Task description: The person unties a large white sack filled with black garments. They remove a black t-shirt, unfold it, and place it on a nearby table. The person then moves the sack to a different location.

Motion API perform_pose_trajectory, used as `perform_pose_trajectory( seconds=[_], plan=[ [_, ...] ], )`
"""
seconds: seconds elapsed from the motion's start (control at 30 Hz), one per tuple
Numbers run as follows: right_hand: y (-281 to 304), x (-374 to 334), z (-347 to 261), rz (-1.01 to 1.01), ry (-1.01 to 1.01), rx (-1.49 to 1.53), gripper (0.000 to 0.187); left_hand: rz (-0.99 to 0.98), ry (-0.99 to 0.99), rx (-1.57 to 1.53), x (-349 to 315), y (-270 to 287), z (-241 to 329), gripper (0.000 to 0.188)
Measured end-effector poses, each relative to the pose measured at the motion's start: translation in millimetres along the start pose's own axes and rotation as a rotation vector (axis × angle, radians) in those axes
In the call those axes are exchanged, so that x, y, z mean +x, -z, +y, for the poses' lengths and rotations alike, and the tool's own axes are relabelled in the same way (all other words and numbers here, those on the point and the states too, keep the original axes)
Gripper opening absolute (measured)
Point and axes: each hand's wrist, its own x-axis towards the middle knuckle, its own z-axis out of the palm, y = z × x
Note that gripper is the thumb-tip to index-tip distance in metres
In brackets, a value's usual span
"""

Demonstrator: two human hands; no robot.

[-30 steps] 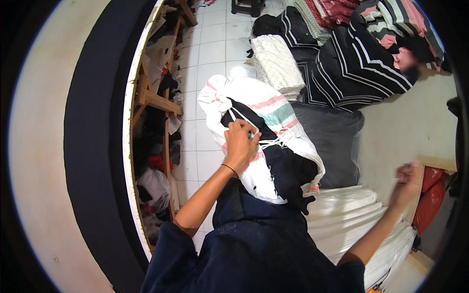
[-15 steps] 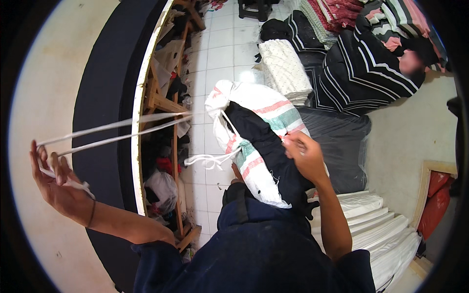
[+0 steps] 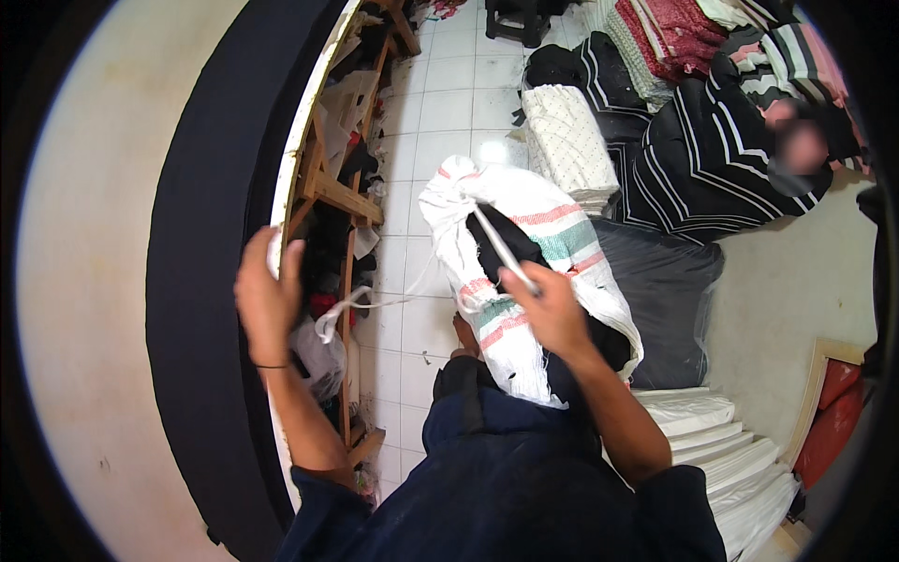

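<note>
A white woven sack [image 3: 562, 225] with red and green stripes stands before me, its side gaping over black fabric [image 3: 506, 245]. My right hand [image 3: 554, 309] is closed on a white cord [image 3: 504, 245], which runs taut to the sack's bunched far corner. To the left, my left hand [image 3: 267, 300] is at the table's edge, thumb apart from the fingers; some fingertips are hidden. Between that hand and the sack, a loose white cord end [image 3: 328, 323] dangles in loops.
Dark cloth [image 3: 211, 234] covers part of the table [image 3: 103, 281] on the left. Wooden supports [image 3: 346, 199] and scraps are beneath it. Folded white fabric [image 3: 571, 140], a dark wrapped bundle [image 3: 670, 300] and white stacks [image 3: 712, 450] lie at right. A person in striped black [image 3: 698, 159] is beyond.
My left hand has come inward from the far left, and the cord stretched to it has slackened. My right hand has moved from the sack's edge to the cord, now pulled taut.
</note>
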Motion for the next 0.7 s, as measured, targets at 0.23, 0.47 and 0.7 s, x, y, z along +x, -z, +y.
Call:
perform_pose_trajectory(
  seconds=[0.23,0.47,0.7],
  plan=[
    [211.0,-155.2,-87.5,0.443,-0.107,0.451,0.040,-0.304,-0.313,-0.715,-81.7,-160.8,109.9,0.044],
    [212.7,-167.3,-97.1,-0.501,0.168,0.098,0.024,-0.253,-0.026,-0.691,-14.6,-264.5,130.5,0.052],
    [131.7,-119.2,-87.7,-0.926,0.268,0.233,0.015,-0.184,-0.294,-0.322,-2.7,-234.6,116.0,0.019]
  ],
)
